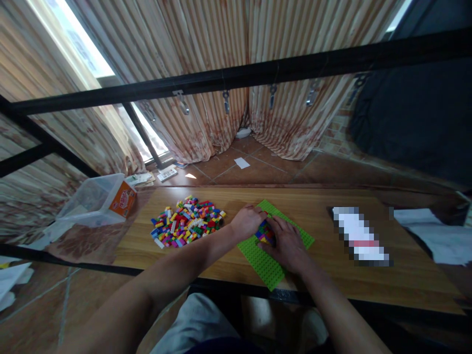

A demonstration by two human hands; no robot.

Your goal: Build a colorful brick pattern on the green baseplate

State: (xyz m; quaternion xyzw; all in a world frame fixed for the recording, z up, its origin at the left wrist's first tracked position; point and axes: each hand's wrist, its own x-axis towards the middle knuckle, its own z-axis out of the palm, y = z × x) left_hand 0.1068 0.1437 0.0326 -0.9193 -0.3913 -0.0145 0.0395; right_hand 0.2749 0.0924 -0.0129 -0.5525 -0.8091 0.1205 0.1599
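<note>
A bright green studded baseplate (265,268) lies at a slant on the wooden table. On it sits a small structure of coloured building bricks (264,232), partly covered by my hands. My left hand (249,221) is closed at its far left side, with the fingertips bent onto the bricks. From the right, my right hand (289,243) curves around the structure, thumb on the near side and fingers on the far side. Whether a loose brick is pinched in my left fingers is hidden. A heap of loose building bricks (188,221) in many colours lies left of the baseplate.
A phone-like object with a blurred screen (359,236) lies on the table (320,275) at right. Left of the table stands a clear plastic bin (92,201) with an orange label. A black metal bar (236,76) with hanging clips crosses beyond the table, before curtains (206,44).
</note>
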